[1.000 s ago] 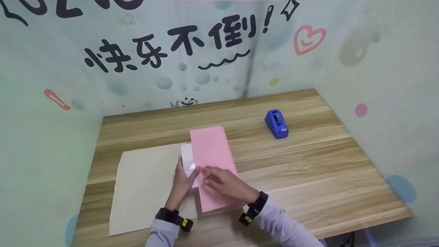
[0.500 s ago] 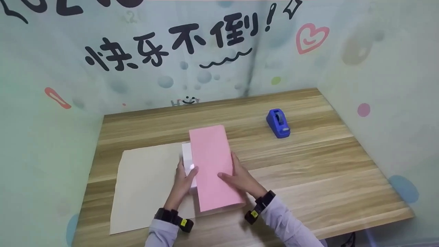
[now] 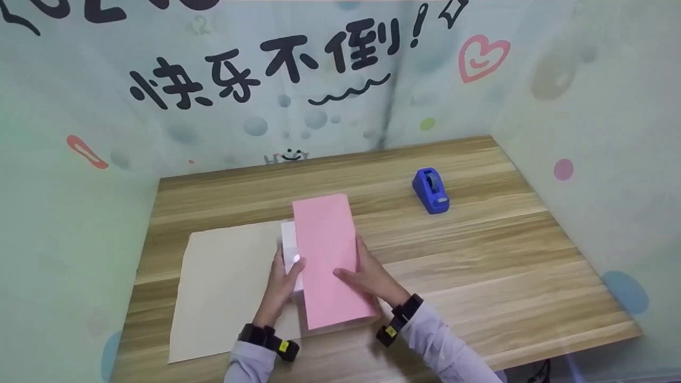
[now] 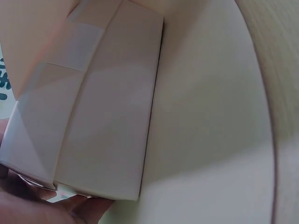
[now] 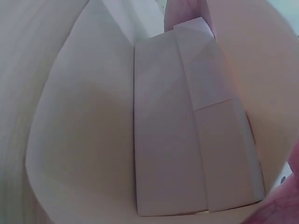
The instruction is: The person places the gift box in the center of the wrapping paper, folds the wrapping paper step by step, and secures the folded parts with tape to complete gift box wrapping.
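A white box [image 3: 289,244] stands on a large sheet of wrapping paper [image 3: 229,287], cream inside and pink outside. The sheet's right part is folded up over the box, its pink face [image 3: 325,234] upward. My left hand [image 3: 281,283] holds the box's left side, thumb at the pink edge. My right hand [image 3: 375,277] grips the fold from the right, thumb on top and fingers down the side. In the left wrist view the taped end of the box [image 4: 112,112] shows inside the fold; the right wrist view shows the opposite box end [image 5: 168,135].
A blue tape dispenser [image 3: 431,191] stands at the back right of the wooden table [image 3: 479,244]. Printed fabric walls [image 3: 330,122] close off the back and both sides. The cream sheet spreads over the left of the table.
My right hand has gone from the top of the pink paper, near its left edge, to the fold's right side, which it now grips. The left hand stays on the box.
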Action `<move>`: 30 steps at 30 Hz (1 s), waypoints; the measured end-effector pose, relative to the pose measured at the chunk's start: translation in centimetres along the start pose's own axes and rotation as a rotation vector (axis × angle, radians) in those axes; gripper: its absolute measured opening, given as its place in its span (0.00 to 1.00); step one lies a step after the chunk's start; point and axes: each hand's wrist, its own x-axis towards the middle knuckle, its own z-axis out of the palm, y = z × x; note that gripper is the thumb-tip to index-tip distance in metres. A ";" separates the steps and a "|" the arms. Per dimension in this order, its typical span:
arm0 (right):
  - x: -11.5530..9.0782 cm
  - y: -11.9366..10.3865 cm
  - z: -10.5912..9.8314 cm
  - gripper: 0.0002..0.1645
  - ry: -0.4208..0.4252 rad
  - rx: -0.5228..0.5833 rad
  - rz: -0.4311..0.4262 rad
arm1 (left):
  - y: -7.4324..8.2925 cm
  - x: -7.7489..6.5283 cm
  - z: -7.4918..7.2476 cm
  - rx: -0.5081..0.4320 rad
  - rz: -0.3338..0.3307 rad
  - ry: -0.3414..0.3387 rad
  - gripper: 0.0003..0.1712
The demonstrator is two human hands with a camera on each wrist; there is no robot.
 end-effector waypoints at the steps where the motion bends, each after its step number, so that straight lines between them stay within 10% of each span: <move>1: 0.0 0.1 0.0 0.62 0.000 -0.006 -0.001 | 0.0 0.0 0.0 0.020 -0.003 0.008 0.48; 19: -0.1 -1.0 0.3 0.60 -0.018 -0.208 0.080 | 0.1 -0.1 0.4 0.059 0.095 0.058 0.49; 30: 0.1 -0.9 0.6 0.61 -0.027 -0.239 0.095 | 1.8 -0.8 -0.2 -0.059 -0.055 -0.024 0.47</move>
